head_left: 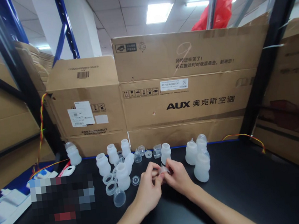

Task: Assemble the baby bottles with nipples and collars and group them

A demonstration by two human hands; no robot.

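1. The fingers of the left hand point(149, 185) and the right hand point(180, 177) pinch a small translucent part point(163, 169) between them, above the table point(228, 189) and in front of a frosted baby bottle point(166, 150). The part is mostly covered, so a crooked fit or a wrong face could go unnoticed.

2. The part looks smooth and thin-walled; a hard or uneven squeeze could make it spring out from between the fingertips, and being round, it might roll among the other pieces.

3. That bottle stands upright just beyond the knuckles. A forward push could tip it; whether the fingers touch it cannot be told.

4. Left of the left hand lies a small round disc point(135, 180). A sideways sweep of that hand could knock it away.

5. The collar rings point(111, 188) and the clear cap point(119, 197) crowd against the front left bottle point(123, 177). Reaching in carelessly could scatter them or topple it.

6. The bottle behind it point(128, 163) seems to lean, so a slight bump might bring it down.

7. The capped bottle point(202, 167) at right stands near its neighbours; an outward swing of the right forearm might strike the group.
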